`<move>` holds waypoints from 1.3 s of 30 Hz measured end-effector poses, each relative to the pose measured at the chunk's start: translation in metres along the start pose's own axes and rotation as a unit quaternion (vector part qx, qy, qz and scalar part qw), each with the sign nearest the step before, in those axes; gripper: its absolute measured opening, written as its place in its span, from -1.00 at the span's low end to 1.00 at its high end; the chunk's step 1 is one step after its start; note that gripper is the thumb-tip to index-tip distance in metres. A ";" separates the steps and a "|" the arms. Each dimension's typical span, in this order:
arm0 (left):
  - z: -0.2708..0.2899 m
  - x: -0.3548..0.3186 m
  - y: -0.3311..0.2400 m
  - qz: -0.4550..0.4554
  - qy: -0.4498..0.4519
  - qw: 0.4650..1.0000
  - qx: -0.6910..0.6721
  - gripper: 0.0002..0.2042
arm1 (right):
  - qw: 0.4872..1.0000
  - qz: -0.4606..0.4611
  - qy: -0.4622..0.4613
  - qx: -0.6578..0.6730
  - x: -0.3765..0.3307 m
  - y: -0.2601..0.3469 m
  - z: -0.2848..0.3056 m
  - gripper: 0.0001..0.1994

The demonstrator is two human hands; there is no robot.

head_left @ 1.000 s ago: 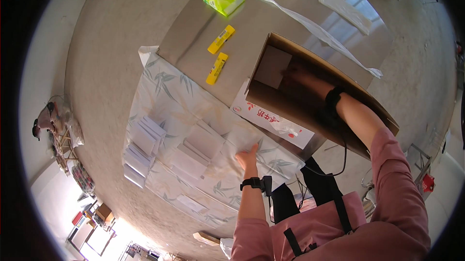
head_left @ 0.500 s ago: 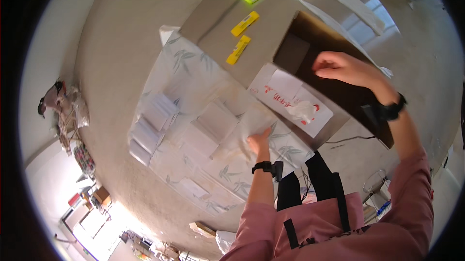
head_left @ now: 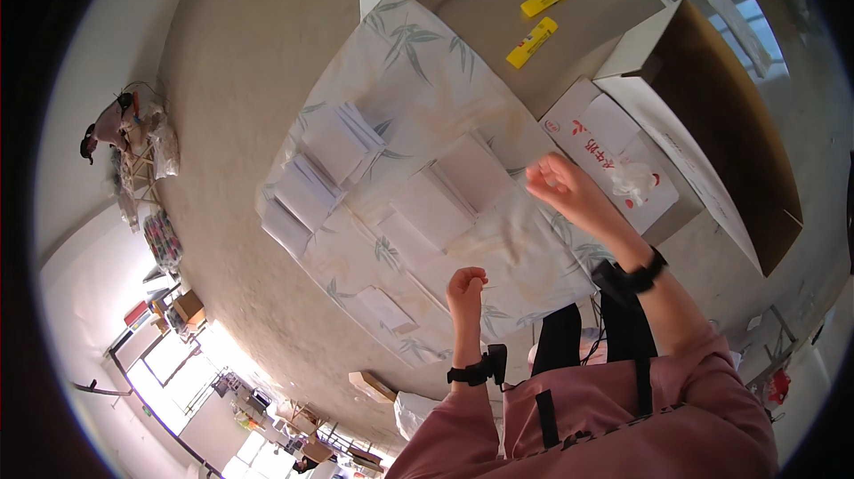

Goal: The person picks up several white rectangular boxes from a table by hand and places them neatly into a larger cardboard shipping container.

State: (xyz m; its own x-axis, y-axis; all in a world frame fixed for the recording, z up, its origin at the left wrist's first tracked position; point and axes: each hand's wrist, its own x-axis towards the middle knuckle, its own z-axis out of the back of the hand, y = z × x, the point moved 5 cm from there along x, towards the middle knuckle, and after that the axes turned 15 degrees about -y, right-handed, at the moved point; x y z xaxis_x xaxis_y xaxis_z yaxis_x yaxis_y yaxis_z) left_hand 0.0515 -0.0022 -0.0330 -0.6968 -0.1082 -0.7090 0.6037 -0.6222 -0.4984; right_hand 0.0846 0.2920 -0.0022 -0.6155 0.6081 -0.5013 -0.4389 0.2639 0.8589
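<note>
— What covers the table?
— A thin matt cloth with a leaf print, under smooth white paper stacks.
— And on the right?
— A rough brown cardboard box, beside glossy yellow plastic markers.

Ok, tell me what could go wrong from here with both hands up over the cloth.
1. The right hand hangs just above the white stacks; a low sweep could knock them askew.
2. The cloth lies loose on the table; a sleeve dragging its near edge might shift every stack.
3. The left hand is curled, and whether it holds anything cannot be told; a small item could drop unseen.
</note>
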 end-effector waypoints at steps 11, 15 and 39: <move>-0.082 0.017 -0.015 0.082 -0.014 0.895 -0.438 -0.57 | 0.979 0.040 -0.078 -0.186 0.065 -0.060 -0.083 -0.57; -0.095 0.027 -0.020 0.102 -0.027 0.870 -0.482 -0.68 | 0.989 -0.018 -0.033 -0.144 0.063 -0.057 -0.090 -0.57; -0.119 0.019 -0.035 0.059 -0.160 0.878 -0.446 -0.57 | 0.994 -0.029 -0.083 -0.057 0.058 -0.072 -0.057 -0.55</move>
State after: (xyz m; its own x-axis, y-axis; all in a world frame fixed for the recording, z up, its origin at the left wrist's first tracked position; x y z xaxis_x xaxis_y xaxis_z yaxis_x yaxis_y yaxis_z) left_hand 0.0633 0.1102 -0.0880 -0.5953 -0.4331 -0.6768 0.6429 0.2486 -0.7245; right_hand 0.0428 0.2656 -0.0987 -0.4754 0.7121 -0.5166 -0.5478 0.2199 0.8072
